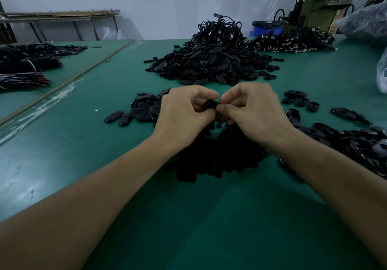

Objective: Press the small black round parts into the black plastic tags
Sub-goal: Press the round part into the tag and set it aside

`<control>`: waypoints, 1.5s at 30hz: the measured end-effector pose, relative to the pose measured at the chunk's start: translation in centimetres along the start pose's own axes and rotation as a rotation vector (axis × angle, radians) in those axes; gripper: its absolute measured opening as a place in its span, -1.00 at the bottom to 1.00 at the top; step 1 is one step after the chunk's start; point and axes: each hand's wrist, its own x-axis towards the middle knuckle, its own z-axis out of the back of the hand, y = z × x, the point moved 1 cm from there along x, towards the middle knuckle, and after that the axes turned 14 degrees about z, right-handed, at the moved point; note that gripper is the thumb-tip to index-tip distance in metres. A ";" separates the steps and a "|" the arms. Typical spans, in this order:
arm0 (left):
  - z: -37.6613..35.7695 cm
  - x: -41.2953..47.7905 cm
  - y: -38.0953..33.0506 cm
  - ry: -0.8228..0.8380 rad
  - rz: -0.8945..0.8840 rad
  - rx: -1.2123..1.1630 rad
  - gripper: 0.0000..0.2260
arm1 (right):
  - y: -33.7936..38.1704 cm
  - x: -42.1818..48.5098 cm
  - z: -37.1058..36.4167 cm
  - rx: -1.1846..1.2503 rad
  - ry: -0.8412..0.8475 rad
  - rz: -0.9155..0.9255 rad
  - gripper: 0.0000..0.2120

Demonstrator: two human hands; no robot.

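Observation:
My left hand [184, 110] and my right hand [253, 110] meet above the green table [94, 135], and both pinch one black plastic tag [210, 104] between thumbs and fingers. Most of that tag is hidden by my fingers, so I cannot tell whether a round part sits in it. Under my wrists lies a dark heap of small black round parts [215, 156]. A small pile of oval black tags [140, 108] lies just left of my left hand. More tags [360, 142] spread out to the right of my right forearm.
A big mound of black tags and cords [211, 60] rises behind my hands. Another spread of corded pieces [293, 39] lies at the back right, and bundled black cords [25, 64] at the far left. A clear plastic bag [382, 70] sits at the right edge.

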 end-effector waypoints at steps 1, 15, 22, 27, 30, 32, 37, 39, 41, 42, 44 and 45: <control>0.0 -0.1 -0.1 -0.012 -0.016 0.021 -0.73 | 0.2 -0.1 0.0 -0.030 -0.008 0.014 -0.83; 0.2 0.1 0.2 -0.039 -0.125 0.135 -0.81 | 1.6 -0.4 -0.4 -0.239 0.100 0.163 -0.86; 0.5 0.5 0.2 0.040 0.024 -0.095 -0.76 | -0.5 0.1 0.2 -0.078 0.114 0.086 -0.88; 0.7 0.6 0.1 0.106 0.082 -0.201 -0.79 | -1.0 0.2 0.6 0.147 0.114 0.030 -0.91; 0.7 0.6 0.3 0.115 0.096 -0.211 -0.81 | -1.2 0.3 0.6 0.177 0.098 -0.008 -0.95; 0.6 0.6 0.3 0.117 0.101 -0.213 -0.82 | -1.3 0.4 0.5 0.172 0.092 -0.019 -0.96; 0.6 0.6 0.3 0.119 0.104 -0.225 -0.82 | -1.4 0.7 0.8 0.088 0.113 0.010 -0.96; 0.6 0.7 0.2 0.124 0.114 -0.239 -0.82 | -1.2 0.7 0.9 0.058 0.120 0.027 -0.96; 0.7 0.7 0.1 0.131 0.121 -0.267 -0.83 | -1.1 0.7 0.9 0.044 0.119 0.040 -0.97; 0.7 0.7 0.0 0.135 0.124 -0.286 -0.83 | -1.0 0.7 0.8 0.048 0.113 0.043 -0.96; 0.8 0.7 -0.1 0.135 0.129 -0.329 -0.83 | -0.9 0.7 0.7 0.070 0.096 0.044 -0.94; 0.9 0.8 -0.1 0.132 0.127 -0.342 -0.82 | -0.8 0.7 0.6 0.081 0.090 0.045 -0.93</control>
